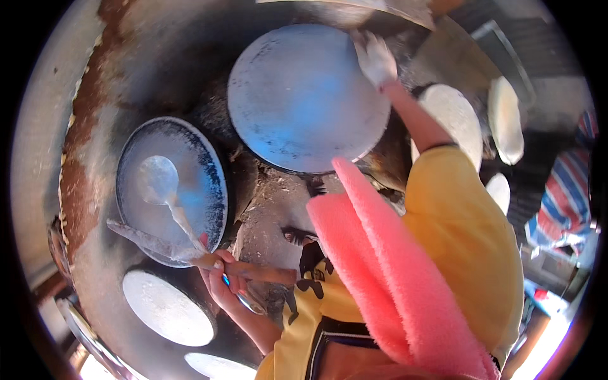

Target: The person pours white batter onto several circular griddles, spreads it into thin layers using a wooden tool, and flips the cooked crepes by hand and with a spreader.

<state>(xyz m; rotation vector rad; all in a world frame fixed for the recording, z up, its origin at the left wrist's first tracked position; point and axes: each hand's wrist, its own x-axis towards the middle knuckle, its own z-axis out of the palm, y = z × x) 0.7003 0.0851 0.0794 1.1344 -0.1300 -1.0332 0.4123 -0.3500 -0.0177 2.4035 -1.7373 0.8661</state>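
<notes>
Left hand (223, 275) grips a wooden-handled spatula (190, 244) over the smaller griddle (209, 183) at centre left, bare of dough. Right hand (375, 58), fingers spread, touches the large griddle (304, 95) at top, also empty. Rolled flatbreads (166, 307) wait at lower left, uncooked.

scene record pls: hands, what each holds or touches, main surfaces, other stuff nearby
left hand: grips wooden handle of flat spatula
spatula: lies across small round griddle
right hand: floury, touching far rim of large round griddle
large griddle surface: bare
nearby: flat dough rounds by left hand, more on the right
clothing: yellow shirt, pink towel
</notes>
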